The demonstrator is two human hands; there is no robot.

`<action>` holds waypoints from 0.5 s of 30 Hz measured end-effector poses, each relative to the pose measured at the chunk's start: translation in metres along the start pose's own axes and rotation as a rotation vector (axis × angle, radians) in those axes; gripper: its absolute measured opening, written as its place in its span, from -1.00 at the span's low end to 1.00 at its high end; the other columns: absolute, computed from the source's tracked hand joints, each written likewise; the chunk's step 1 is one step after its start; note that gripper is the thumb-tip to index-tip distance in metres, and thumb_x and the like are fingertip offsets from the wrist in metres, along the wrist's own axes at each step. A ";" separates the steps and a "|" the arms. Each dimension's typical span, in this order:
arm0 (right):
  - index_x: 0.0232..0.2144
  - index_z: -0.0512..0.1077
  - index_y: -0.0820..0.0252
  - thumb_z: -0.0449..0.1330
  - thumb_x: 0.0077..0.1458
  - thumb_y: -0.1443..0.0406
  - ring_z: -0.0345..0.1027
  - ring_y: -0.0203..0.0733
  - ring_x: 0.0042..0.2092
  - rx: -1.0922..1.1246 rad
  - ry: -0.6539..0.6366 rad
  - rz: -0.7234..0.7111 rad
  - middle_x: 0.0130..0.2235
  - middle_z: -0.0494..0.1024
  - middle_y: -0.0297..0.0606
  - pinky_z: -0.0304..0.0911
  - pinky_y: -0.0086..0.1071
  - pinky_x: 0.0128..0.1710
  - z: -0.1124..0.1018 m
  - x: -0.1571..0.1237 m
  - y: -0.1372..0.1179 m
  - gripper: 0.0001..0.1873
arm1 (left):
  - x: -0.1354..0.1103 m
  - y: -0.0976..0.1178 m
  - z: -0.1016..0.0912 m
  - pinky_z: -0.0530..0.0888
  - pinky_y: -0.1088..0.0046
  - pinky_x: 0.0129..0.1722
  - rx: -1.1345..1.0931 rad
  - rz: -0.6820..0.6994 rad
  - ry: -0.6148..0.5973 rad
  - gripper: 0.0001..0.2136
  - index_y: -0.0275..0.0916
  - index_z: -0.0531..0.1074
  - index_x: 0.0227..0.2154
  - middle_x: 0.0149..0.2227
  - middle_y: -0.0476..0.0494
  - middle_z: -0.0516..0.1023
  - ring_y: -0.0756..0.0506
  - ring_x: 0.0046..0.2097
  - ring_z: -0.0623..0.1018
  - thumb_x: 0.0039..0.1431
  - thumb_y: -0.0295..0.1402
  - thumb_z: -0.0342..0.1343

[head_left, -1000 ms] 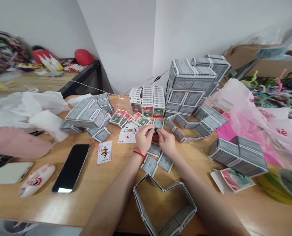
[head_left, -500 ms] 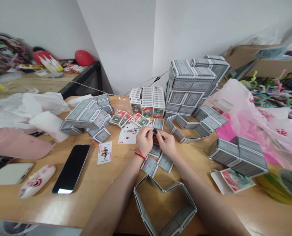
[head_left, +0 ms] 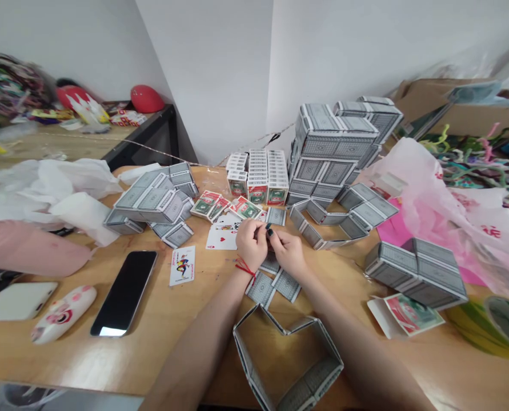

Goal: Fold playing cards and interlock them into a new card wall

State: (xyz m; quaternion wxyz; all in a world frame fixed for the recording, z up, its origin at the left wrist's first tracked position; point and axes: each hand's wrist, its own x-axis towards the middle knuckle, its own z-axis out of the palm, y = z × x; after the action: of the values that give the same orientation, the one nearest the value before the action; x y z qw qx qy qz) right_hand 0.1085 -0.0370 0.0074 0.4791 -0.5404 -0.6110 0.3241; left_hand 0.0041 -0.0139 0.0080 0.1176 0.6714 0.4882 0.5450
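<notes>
My left hand (head_left: pixel 253 242), with a red string at the wrist, and my right hand (head_left: pixel 287 251) meet at their fingertips over the middle of the table. Both are closed in a pinch; whatever lies between the fingers is hidden behind them. Just below them, grey-backed playing cards (head_left: pixel 260 289) lie on the wood. Between my forearms stands a heart-shaped frame (head_left: pixel 260 361) of folded cards. Face-up cards (head_left: pixel 222 238) are fanned out left of my left hand, and a joker card (head_left: pixel 182 266) lies farther left.
Card boxes (head_left: pixel 257 193) stand in rows behind my hands. Built-up card blocks (head_left: pixel 337 140) tower at back right, with another block structure (head_left: pixel 147 197) at left. A phone (head_left: pixel 124 292), a white mouse-shaped object (head_left: pixel 64 314) and a roll of tape (head_left: pixel 481 328) lie around the edges.
My fingertips have shifted slightly against each other, still pressed together in the same spot. The cards and boxes on the table have not moved.
</notes>
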 end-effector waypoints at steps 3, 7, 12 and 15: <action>-0.64 0.30 0.26 -0.05 0.06 0.20 0.11 -0.36 -0.54 -0.023 -0.019 -0.002 -0.61 0.28 -0.36 0.05 -0.50 -0.54 0.000 -0.001 -0.001 -0.65 | 0.000 -0.002 0.001 0.29 0.45 -0.33 -0.005 -0.015 0.015 -0.85 -0.24 0.24 -0.55 -0.51 -0.06 0.34 -0.02 -0.38 0.35 0.11 -0.38 -0.07; -0.59 0.34 0.26 -0.07 0.05 0.25 0.14 -0.35 -0.53 -0.052 -0.042 -0.018 -0.60 0.31 -0.36 0.07 -0.50 -0.52 0.001 -0.001 -0.004 -0.69 | 0.000 -0.003 0.000 0.30 0.46 -0.33 -0.008 -0.036 0.041 -0.86 -0.24 0.24 -0.55 -0.51 -0.05 0.33 -0.02 -0.38 0.35 0.10 -0.39 -0.06; -0.56 0.36 0.23 -0.08 0.01 0.31 0.15 -0.34 -0.55 -0.092 -0.062 -0.062 -0.63 0.30 -0.37 0.06 -0.50 -0.55 0.001 -0.001 -0.007 -0.74 | -0.001 -0.001 -0.002 0.30 0.46 -0.32 -0.008 -0.052 0.078 -0.85 -0.23 0.25 -0.55 -0.50 -0.05 0.34 -0.02 -0.37 0.36 0.10 -0.37 -0.05; -0.52 0.38 0.22 -0.08 -0.03 0.35 0.15 -0.33 -0.56 -0.116 -0.059 -0.085 -0.63 0.31 -0.38 0.07 -0.50 -0.57 0.000 -0.001 -0.006 -0.76 | -0.001 -0.003 -0.002 0.31 0.46 -0.32 -0.012 -0.070 0.084 -0.85 -0.23 0.26 -0.55 -0.49 -0.06 0.35 -0.01 -0.37 0.36 0.11 -0.36 -0.05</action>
State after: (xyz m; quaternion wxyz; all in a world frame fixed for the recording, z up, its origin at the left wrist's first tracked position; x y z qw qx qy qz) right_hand 0.1062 -0.0390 0.0129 0.4420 -0.5311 -0.6651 0.2833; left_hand 0.0014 -0.0143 0.0059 0.1200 0.6296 0.5128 0.5711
